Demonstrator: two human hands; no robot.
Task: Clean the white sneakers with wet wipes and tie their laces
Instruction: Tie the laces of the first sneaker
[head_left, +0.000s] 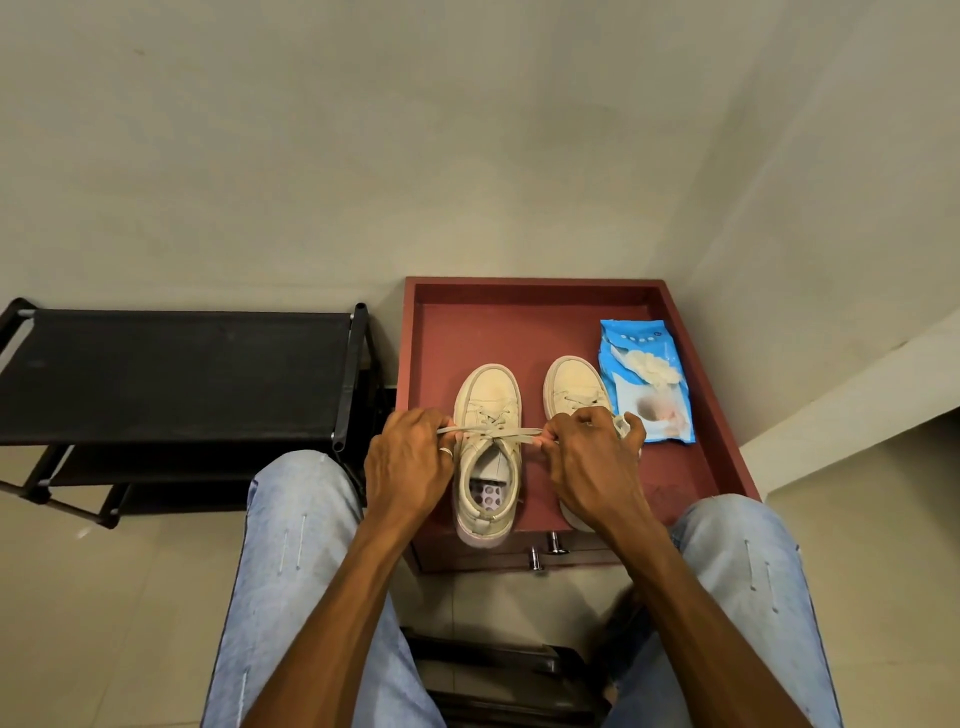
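Seated in pale jeans (291, 545), we draw a flat cream lace (488, 431) taut across the first white sneaker (488, 392), each end pinched in curled fingers. Our left hand (410, 462), a ring (445, 451) on one finger, grips the end at the shoe's 9 o'clock side, and our right hand (592, 457) grips the end at its 3 o'clock side. The shoe stands upright, toe toward 12 o'clock, on the sunken top of a red-brown cabinet (519, 285), its heel at the near edge. The second white sneaker (574, 382) stands just beside it at 3 o'clock, also toe-away, its rear half hidden under our right hand and wrist. A blue pack of wet wipes (647, 384) lies flat at the second shoe's 3 o'clock; whether the two touch we cannot tell. A small pale scrap (623, 425) shows past our right knuckles; what it is we cannot tell. Two metal knobs (556, 543) stick out of the cabinet's front at 6 o'clock. A black shoe rack (176, 374) stands at the cabinet's 9 o'clock, against the wall.
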